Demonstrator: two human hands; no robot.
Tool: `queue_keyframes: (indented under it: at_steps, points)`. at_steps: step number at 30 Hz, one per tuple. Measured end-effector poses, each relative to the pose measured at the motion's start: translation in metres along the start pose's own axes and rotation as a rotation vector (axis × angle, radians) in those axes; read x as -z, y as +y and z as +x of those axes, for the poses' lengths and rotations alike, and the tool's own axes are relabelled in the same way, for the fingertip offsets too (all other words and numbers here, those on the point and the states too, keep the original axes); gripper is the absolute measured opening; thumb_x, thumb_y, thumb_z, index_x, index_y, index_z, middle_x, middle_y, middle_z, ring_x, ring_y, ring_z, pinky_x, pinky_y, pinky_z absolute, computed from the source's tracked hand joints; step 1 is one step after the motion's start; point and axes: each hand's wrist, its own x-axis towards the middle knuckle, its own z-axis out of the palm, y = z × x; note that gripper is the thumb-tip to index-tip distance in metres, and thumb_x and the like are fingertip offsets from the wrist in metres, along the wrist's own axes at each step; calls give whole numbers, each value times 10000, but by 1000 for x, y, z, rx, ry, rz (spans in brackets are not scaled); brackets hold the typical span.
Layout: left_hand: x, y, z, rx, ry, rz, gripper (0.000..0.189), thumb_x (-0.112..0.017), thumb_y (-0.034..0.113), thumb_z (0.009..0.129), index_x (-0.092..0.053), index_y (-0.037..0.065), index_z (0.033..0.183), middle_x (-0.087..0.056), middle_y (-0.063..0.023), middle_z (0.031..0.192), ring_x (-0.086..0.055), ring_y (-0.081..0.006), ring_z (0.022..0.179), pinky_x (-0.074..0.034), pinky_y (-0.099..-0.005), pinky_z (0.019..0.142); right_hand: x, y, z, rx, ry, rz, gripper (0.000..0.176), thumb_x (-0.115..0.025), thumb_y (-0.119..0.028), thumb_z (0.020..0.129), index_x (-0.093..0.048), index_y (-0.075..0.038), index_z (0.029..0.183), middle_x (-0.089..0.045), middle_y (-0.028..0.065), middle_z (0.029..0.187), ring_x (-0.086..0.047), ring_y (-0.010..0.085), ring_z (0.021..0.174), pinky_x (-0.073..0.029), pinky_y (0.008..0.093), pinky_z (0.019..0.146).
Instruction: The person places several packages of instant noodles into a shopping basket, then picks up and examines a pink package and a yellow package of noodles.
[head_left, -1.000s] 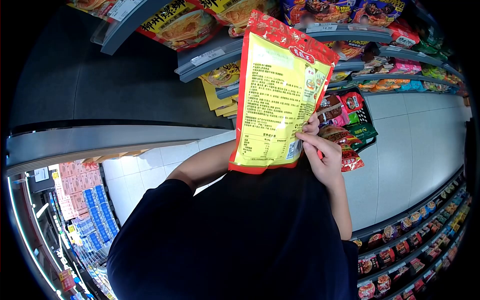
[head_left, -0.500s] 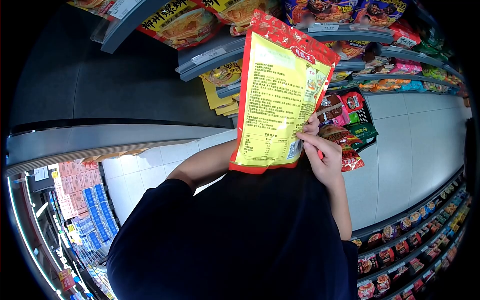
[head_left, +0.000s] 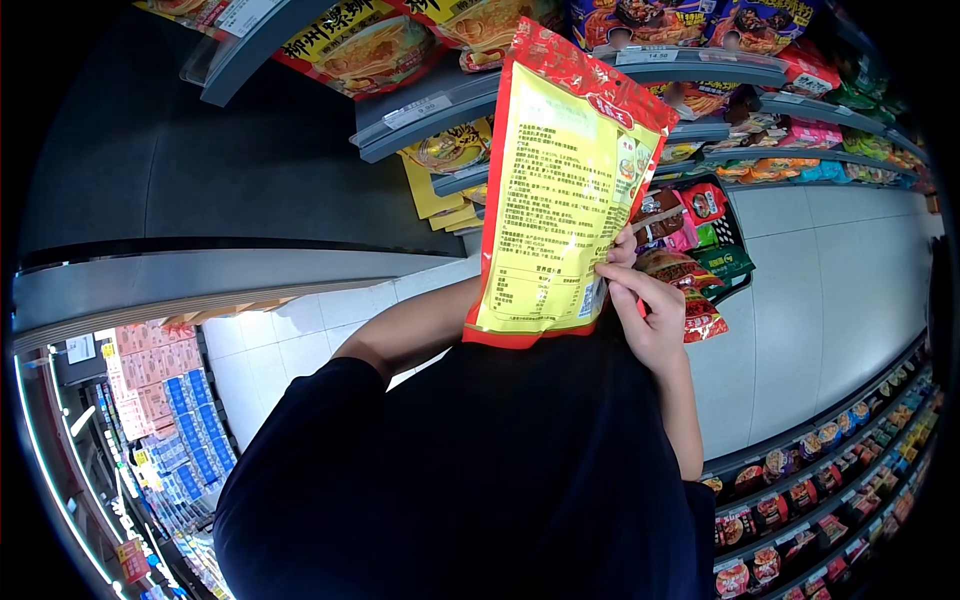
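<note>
A red and yellow food packet (head_left: 560, 200) is held up in front of me, its back with printed text and a small table facing me. My left forearm passes behind it, and the fingertips of my left hand (head_left: 624, 246) show at its right edge; the rest of that hand is hidden. At the lower right edge, my right hand (head_left: 650, 315) pinches the packet, index fingertip on the printed face.
Behind the packet, a dark shopping basket (head_left: 735, 240) holds several colourful packets on the tiled floor (head_left: 790, 330). Shelves of bagged noodles (head_left: 365, 52) run across the top. More stocked shelves (head_left: 800, 500) stand at lower right, stacked boxes (head_left: 160, 380) at left.
The packet has shifted slightly to the right and its upper part has tilted a little. Both hands keep their hold with hardly any movement.
</note>
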Motion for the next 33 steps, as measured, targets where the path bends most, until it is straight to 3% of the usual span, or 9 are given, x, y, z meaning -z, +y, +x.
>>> queue_keyframes:
  at_steps: [11, 17, 20, 23, 28, 32, 33]
  points:
    - [4, -3, 0, -18, -2, 14, 371, -468, 435, 1000, -447, 67, 957, -456, -16, 807, -452, -141, 750, -396, -252, 707, -1, 0, -1, 2, -4, 2, 197, -626, -30, 905, -722, -41, 1076, -680, 108, 745, -641, 171, 624, -499, 283, 601]
    - [9, -10, -2, -14, 103, -143, 372, -465, 429, 1003, -439, 68, 919, -454, -22, 780, -452, -138, 734, -384, -242, 669, -2, -2, -1, 4, -9, 6, 205, -622, -24, 900, -723, -47, 1077, -682, 110, 744, -644, 174, 623, -502, 287, 600]
    - [28, -9, 0, 56, -103, -173, 341, -525, 412, 978, -439, 85, 933, -433, -14, 863, -411, -119, 823, -370, -252, 796, -3, -2, -1, 4, -10, 5, 210, -621, -21, 897, -724, -49, 1078, -689, 111, 754, -647, 177, 625, -504, 288, 601]
    - [38, -10, 2, 41, -158, -138, 343, -527, 414, 978, -444, 82, 944, -439, -14, 870, -408, -121, 828, -368, -257, 799, -3, -2, -2, 7, -5, 5, 213, -621, -22, 895, -725, -50, 1079, -695, 111, 763, -650, 179, 628, -505, 289, 602]
    - [29, -10, -3, 41, -56, -149, 331, -527, 400, 980, -448, 79, 959, -438, -16, 874, -410, -129, 831, -362, -262, 806, -3, -2, -3, -1, -6, 3, 213, -624, -26, 896, -727, -53, 1079, -697, 109, 763, -651, 181, 626, -507, 290, 603]
    - [13, -14, -1, -43, 150, -63, 386, -465, 434, 1003, -444, 71, 875, -458, -15, 724, -441, -142, 661, -385, -252, 627, -3, -3, -2, -4, -4, 8, 211, -624, -28, 896, -728, -56, 1078, -697, 111, 763, -653, 179, 627, -508, 289, 604]
    - [19, -15, 0, -29, 125, -85, 384, -466, 433, 1002, -442, 71, 879, -457, -15, 730, -442, -141, 670, -385, -251, 634, -3, -2, -3, -4, -4, 7, 211, -624, -29, 896, -728, -57, 1077, -697, 112, 763, -653, 179, 628, -508, 289, 605]
